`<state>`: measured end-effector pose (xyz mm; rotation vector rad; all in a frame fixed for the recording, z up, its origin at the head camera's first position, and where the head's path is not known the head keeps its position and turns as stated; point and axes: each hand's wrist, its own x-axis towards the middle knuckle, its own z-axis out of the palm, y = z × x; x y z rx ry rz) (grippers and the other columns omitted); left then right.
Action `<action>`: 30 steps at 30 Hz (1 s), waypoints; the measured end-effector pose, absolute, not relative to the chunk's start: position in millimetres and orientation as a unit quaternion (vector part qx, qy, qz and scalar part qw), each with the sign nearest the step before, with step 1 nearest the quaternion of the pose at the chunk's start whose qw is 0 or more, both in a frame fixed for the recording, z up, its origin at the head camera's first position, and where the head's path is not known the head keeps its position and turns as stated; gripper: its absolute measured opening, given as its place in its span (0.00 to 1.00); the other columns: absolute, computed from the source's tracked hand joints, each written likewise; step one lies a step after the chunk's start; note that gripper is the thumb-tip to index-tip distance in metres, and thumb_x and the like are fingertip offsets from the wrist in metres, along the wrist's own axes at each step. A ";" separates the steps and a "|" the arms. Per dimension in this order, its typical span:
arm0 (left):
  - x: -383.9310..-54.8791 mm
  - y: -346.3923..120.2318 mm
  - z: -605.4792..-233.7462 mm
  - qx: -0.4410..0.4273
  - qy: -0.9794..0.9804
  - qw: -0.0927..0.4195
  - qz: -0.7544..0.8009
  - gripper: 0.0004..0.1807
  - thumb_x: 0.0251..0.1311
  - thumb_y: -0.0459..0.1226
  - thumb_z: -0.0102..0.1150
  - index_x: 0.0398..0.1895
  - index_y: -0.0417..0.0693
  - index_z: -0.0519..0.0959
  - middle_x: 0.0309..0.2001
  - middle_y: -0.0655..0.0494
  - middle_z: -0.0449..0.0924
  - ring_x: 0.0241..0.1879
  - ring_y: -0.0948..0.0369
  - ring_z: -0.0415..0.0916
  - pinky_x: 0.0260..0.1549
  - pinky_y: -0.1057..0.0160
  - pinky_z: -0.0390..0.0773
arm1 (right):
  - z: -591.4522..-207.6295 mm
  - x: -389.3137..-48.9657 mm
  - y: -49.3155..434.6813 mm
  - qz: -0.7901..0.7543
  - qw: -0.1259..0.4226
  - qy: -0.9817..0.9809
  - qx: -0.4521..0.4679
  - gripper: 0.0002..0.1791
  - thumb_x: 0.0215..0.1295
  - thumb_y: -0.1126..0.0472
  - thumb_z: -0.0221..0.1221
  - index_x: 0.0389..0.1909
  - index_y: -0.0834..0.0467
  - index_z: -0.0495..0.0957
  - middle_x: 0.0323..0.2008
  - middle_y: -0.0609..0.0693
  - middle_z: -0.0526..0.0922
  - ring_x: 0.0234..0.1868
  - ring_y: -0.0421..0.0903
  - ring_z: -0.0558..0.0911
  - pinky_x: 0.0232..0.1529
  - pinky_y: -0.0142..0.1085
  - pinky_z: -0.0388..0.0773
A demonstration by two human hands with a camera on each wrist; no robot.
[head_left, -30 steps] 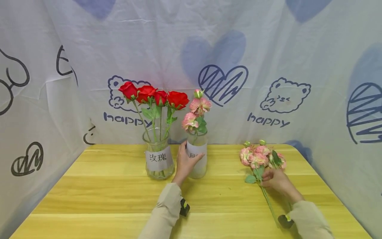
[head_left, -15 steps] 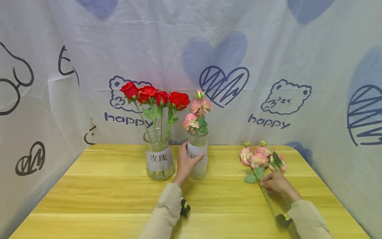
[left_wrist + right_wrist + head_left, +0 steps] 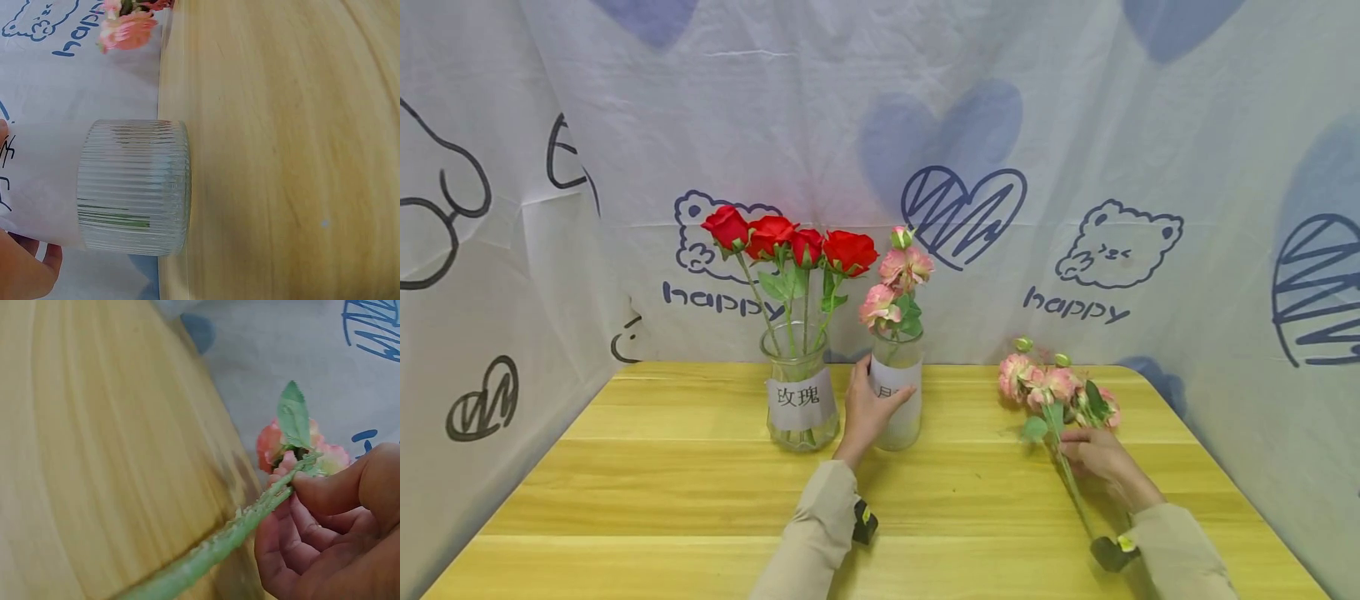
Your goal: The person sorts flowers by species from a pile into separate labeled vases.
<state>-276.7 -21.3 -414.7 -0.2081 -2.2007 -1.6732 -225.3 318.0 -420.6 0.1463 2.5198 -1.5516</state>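
Observation:
My left hand [image 3: 867, 410] grips a clear glass vase [image 3: 907, 427] with a white paper label, thumb across its front. One pink flower spray [image 3: 906, 268] with a green bud stands in that vase. In the left wrist view the ribbed glass base [image 3: 134, 187] shows a green stem inside. On the right, my right hand [image 3: 1105, 462] pinches the green stem [image 3: 219, 544] of another pink artificial flower [image 3: 1017, 375] between thumb and fingers. Its head is tilted up a little from the tabletop, beside more pink blooms [image 3: 1105, 404] lying there.
Left of the gripped vase stands a wider labelled glass vase [image 3: 801, 417] with several red roses [image 3: 850, 252]. Both vases are near the back edge of the yellow wooden table [image 3: 700, 500]. A printed white cloth [image 3: 985, 333] surrounds the table's back and sides.
The right hand has taken hold of a pink flower's stem, and its head has risen slightly up and left, apart from the other blooms. The left hand stays on the vase.

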 end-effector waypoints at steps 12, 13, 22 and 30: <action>-274.8 -21.6 -413.6 -0.075 -0.777 0.184 -0.597 0.42 0.49 0.39 0.74 0.65 0.36 0.64 0.57 0.39 0.68 0.55 0.44 0.69 0.54 0.44 0.71 | -413.8 -227.4 309.8 -0.685 0.066 0.725 0.027 0.31 0.73 0.68 0.48 0.69 0.77 0.47 0.51 0.61 0.72 0.48 0.41 0.78 0.51 0.34 0.77; -274.6 -21.5 -413.5 -0.077 -0.777 0.184 -0.597 0.42 0.49 0.39 0.74 0.65 0.36 0.64 0.57 0.39 0.68 0.55 0.44 0.69 0.54 0.44 0.71 | -413.2 -227.7 309.6 -0.702 0.061 0.709 0.030 0.30 0.73 0.68 0.48 0.68 0.76 0.48 0.48 0.55 0.74 0.44 0.37 0.78 0.49 0.32 0.78; -276.2 -21.1 -412.5 -0.082 -0.777 0.186 -0.595 0.42 0.49 0.40 0.74 0.65 0.35 0.64 0.57 0.38 0.68 0.55 0.44 0.69 0.54 0.44 0.72 | -406.5 -227.9 307.5 -0.795 0.047 0.603 0.040 0.25 0.75 0.66 0.46 0.68 0.64 0.52 0.41 0.41 0.76 0.42 0.34 0.77 0.48 0.29 0.75; -276.6 -22.4 -414.5 -0.083 -0.776 0.192 -0.595 0.41 0.48 0.39 0.74 0.64 0.35 0.64 0.57 0.38 0.69 0.54 0.44 0.70 0.53 0.44 0.72 | -397.8 -234.3 301.3 -0.859 0.050 0.499 0.103 0.32 0.75 0.65 0.42 0.75 0.62 0.42 0.39 0.41 0.75 0.39 0.33 0.75 0.44 0.26 0.72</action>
